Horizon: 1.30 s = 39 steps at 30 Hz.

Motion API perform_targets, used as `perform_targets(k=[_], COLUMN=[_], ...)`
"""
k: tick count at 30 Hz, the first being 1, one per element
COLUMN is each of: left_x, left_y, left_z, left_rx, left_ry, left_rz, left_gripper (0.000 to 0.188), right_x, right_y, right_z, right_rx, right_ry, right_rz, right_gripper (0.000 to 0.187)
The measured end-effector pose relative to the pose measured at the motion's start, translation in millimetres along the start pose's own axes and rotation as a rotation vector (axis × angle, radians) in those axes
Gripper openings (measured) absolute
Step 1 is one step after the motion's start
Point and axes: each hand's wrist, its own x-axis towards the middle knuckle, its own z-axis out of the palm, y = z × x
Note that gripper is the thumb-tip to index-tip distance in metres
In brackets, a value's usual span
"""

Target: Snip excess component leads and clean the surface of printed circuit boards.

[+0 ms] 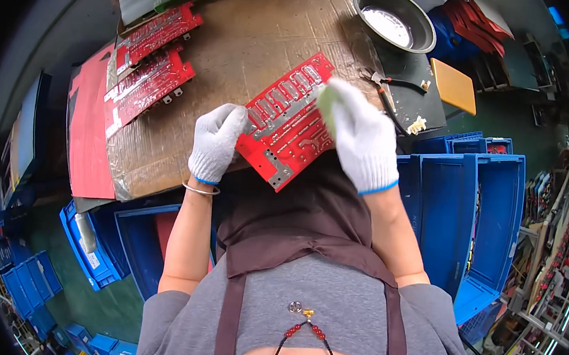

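A red circuit board (281,120) with silvery solder tracks lies tilted at the front edge of the cardboard-covered bench, its near corner over my apron. My left hand (217,139), in a white knit glove, is closed on the board's left edge, the thumb on top. In the same kind of glove, my right hand (364,136) is over the board's right end. Its fingers are closed round a pale green pad (328,108), which is smeared by motion; its exact kind is unclear. Whether the pad touches the board cannot be seen.
More red circuit boards (149,88) lie overlapping at the left of the cardboard (243,32). A round metal bowl (421,35) stands at the back right. Near it are pliers (401,83) and a yellow-orange slab (452,87). Blue crates (497,216) stand at right and below the bench.
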Motion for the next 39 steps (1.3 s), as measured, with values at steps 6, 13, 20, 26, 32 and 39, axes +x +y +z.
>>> perform_targets(k=[6, 13, 20, 26, 32, 39], left_x=[-5, 1, 1, -3, 3, 2], left_y=[6, -1, 5, 3, 2, 10], left_z=[-3, 0, -2, -2, -1, -1], left_rx=[0.05, 0.008, 0.043, 0.016, 0.018, 0.008], left_ry=[0.021, 0.002, 0.006, 0.054, 0.042, 0.058], left_rz=[-0.04, -0.027, -0.063, -0.132, -0.162, -0.2], left_gripper=[0.028, 0.027, 0.028, 0.031, 0.035, 0.034], right_x=[-1, -36, 55, 34, 12, -9], right_y=[-17, -41, 48, -15, 24, 12], right_z=[-3, 11, -31, 2, -22, -24], right_rx=[-0.127, -0.015, 0.142, 0.095, 0.04, 0.099], right_ry=[-0.056, -0.255, -0.327, -0.375, -0.082, -0.091], right_rz=[0.052, -0.214, -0.201, -0.381, -0.071, -0.045], right_gripper=[0.034, 0.032, 0.027, 0.025, 0.029, 0.03])
